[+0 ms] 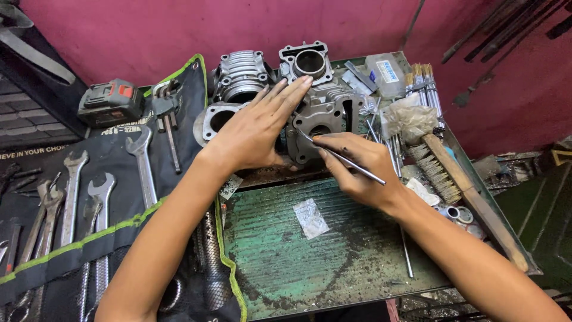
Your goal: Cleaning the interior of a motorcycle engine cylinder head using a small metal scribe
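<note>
The left hand (pixel 253 128) lies flat with fingers spread on a grey engine cylinder (pixel 325 116), pressing it down. The right hand (pixel 357 167) pinches a thin metal pick (pixel 339 156), and its tip touches the front face of the cylinder, just beside the left thumb. The cylinder stands at the far edge of the green surface (pixel 333 256). Wrenches (pixel 74 191) lie well to the left, and a wire brush (pixel 456 179) to the right.

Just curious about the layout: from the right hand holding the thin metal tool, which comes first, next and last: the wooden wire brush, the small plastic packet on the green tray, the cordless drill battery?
From the right hand:
1. Small plastic packet, just below-left on the green tray.
2. Wooden wire brush, to its right; nearly as close, hard to separate.
3. Cordless drill battery, far left, by the wall.
</note>
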